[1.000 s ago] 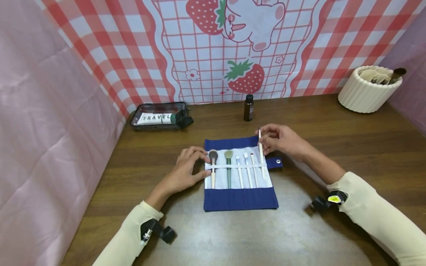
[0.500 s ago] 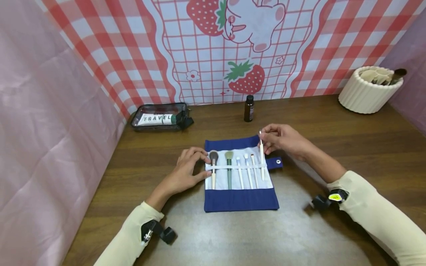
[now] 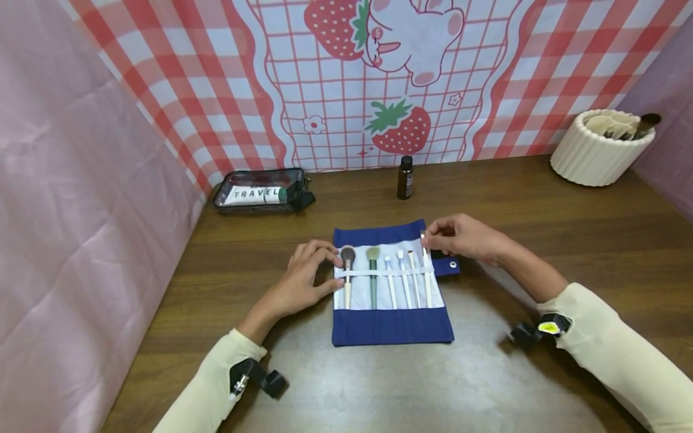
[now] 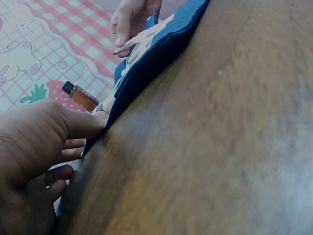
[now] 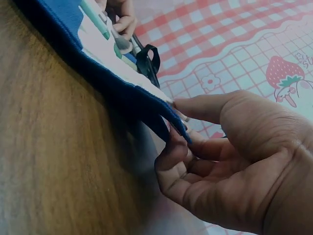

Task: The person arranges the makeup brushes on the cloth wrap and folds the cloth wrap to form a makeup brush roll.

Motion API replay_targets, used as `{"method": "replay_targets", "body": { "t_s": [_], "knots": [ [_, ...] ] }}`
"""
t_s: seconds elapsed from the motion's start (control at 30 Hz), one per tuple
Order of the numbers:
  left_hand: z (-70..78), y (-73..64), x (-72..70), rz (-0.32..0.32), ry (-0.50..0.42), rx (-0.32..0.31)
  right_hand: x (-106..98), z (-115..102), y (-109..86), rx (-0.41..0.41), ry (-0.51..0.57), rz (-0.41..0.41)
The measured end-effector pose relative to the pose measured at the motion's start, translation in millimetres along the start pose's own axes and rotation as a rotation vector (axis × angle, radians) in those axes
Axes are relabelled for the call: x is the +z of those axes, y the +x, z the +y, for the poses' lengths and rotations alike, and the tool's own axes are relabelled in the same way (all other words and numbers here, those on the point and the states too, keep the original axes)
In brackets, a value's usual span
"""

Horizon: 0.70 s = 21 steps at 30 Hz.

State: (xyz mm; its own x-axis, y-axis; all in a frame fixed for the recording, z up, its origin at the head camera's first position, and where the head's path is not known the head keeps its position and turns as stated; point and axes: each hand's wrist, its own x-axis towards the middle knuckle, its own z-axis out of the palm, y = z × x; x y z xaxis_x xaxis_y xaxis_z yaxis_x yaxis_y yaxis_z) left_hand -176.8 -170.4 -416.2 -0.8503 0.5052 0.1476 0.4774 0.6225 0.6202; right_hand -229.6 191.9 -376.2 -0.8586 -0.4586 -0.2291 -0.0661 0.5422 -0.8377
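A navy brush roll with a white lining lies unfolded on the table, several makeup brushes under its elastic band. Near its left edge is a fluffy dark-headed brush, beside a green-handled brush. My left hand rests on that edge, thumb and index fingertips apart on the lining. At the right edge my right hand pinches the top of a slim white makeup brush, which runs under the band. In the right wrist view the fingers of this hand also reach around the roll's edge.
Behind the roll stands a small dark bottle. A clear travel pouch lies at the back left. A ribbed cream holder with a brush in it stands at the back right. A snap strap sticks out from the roll's right side.
The right hand has come down toward the roll, and the white brush has slid lower under the band, its handle now reaching the lower navy flap. The left hand stays in place.
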Motion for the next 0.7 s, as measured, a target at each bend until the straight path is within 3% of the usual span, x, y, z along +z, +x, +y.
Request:
{"method": "replay_targets", "body": {
  "t_s": [0.2, 0.47, 0.6, 0.7],
  "knots": [
    [0.1, 0.2, 0.0, 0.002, 0.0, 0.001, 1.4, -0.9, -4.3, -0.015, -0.127, -0.064],
    [-0.1, -0.2, 0.3, 0.004, 0.004, 0.011, 4.4, -2.4, -8.1, -0.108, -0.269, -0.127],
    [-0.1, 0.2, 0.7, 0.004, 0.004, 0.014, 2.5, -5.0, -11.9, -0.129, -0.348, -0.091],
    [-0.7, 0.1, 0.1, -0.002, 0.001, 0.017, 3.7, -9.9, -16.3, -0.139, -0.421, -0.001]
  ]
}}
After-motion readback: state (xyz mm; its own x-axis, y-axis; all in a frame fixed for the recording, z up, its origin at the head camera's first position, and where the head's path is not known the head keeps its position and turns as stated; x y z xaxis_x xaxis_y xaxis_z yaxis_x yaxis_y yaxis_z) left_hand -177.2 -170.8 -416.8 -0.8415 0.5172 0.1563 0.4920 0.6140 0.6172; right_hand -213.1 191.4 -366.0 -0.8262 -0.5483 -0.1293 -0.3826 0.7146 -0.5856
